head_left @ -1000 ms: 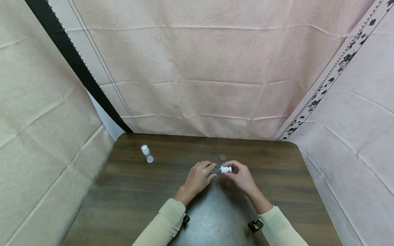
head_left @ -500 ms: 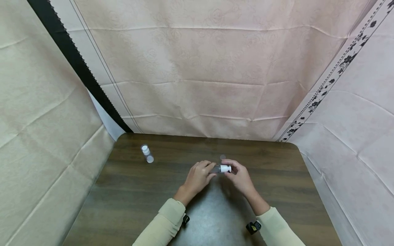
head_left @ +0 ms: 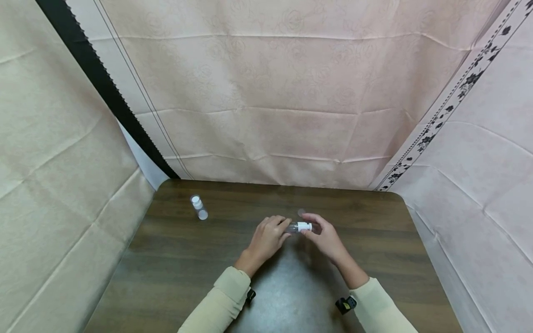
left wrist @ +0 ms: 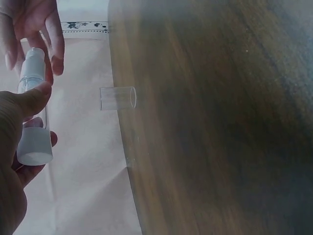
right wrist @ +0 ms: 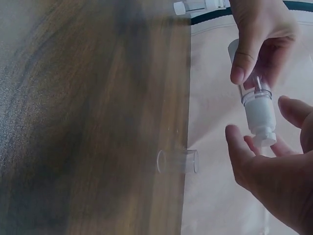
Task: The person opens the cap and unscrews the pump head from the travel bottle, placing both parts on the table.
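So the thing in play is a small pump bottle (head_left: pixel 305 226): see-through body, chunky white base (left wrist: pixel 35 147) on one end and a white pump top (right wrist: pixel 261 115) on the other, with a stubby little nozzle poking out. No idea if there's anything inside, the fingers cover too much of the body.

It's held on its side rather than upright. From the head view the long axis runs pretty much left to right across the person, pump end toward the right, base end tucked into the left hand (head_left: pixel 266 238). I can't tell if it tips slightly up or down.

Position-wise it's between the two hands, above the desk (head_left: pixel 166 277). The left hand pinches the clear body, thumb across it just above the base. The right hand (head_left: pixel 326 238) is loosely spread around the pump end, fingers apart, nozzle aimed at the palm. Can't tell whether any of those fingertips touch it.

Just past the right hand a clear, tube-like cap (left wrist: pixel 118 98) sits on the desk. A second similar bottle (head_left: pixel 199 207) is well apart from everything, near the desk's far left corner.
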Demonstrator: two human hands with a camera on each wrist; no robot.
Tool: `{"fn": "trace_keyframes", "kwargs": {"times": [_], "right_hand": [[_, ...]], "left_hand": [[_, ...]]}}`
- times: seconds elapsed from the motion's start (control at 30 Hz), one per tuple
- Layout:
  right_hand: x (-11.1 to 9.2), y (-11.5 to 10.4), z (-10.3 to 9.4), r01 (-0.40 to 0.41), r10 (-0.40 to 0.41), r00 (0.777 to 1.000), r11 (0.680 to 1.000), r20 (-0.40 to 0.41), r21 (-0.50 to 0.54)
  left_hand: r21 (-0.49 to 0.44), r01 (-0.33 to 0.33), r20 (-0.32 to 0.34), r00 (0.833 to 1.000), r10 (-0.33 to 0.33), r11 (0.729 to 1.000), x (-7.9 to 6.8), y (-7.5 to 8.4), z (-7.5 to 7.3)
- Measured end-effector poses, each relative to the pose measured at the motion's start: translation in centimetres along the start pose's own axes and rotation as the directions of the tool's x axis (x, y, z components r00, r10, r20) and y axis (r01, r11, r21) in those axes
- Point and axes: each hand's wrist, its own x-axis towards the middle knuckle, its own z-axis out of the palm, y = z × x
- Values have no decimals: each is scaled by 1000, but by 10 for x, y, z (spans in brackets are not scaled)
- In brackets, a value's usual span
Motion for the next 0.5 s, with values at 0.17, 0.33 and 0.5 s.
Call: {"fn": "trace_keyframes", "kwargs": {"times": [0.17, 0.33, 0.5], "right_hand": [[2, 2, -3, -78, 78, 997, 997, -6, 14], [3, 1, -4, -135, 134, 991, 989, 29, 58], [4, 0, -5, -188, 179, 981, 973, 78, 130]], "left_hand": [[30, -5, 18, 1000, 4, 1000, 2, 0, -2], [44, -25, -3, 1000, 25, 999, 4, 0, -2], [65, -50, -8, 999, 51, 997, 5, 0, -2]]}}
